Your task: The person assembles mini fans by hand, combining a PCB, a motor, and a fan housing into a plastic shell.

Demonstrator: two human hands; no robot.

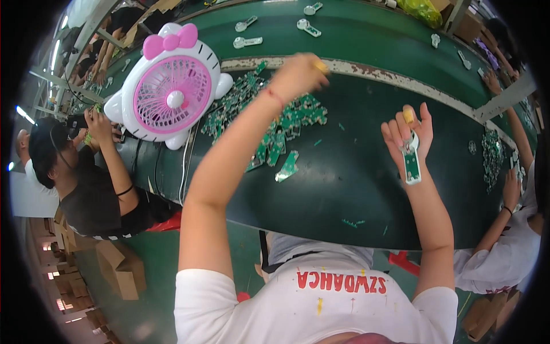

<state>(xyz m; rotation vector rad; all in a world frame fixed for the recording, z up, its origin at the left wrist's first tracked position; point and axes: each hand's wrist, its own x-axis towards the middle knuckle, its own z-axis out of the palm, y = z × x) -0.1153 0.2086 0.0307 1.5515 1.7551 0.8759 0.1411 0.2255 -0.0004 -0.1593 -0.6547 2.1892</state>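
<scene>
Between two and three o'clock, my right fingers [394,133] curl closed on the white-rimmed green piece [412,163], holding it over the table [315,200]. At twelve, my left fingers [315,82] blur beyond the heaped green circuit boards [295,120]; whether they pinch anything, I cannot tell. A pink-and-white fan [175,98] stands at ten.

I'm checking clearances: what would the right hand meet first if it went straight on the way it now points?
The right hand would probably meet the chipped pale rail first, past the dark bench top, though depth is unclear and it might pass above.
</scene>
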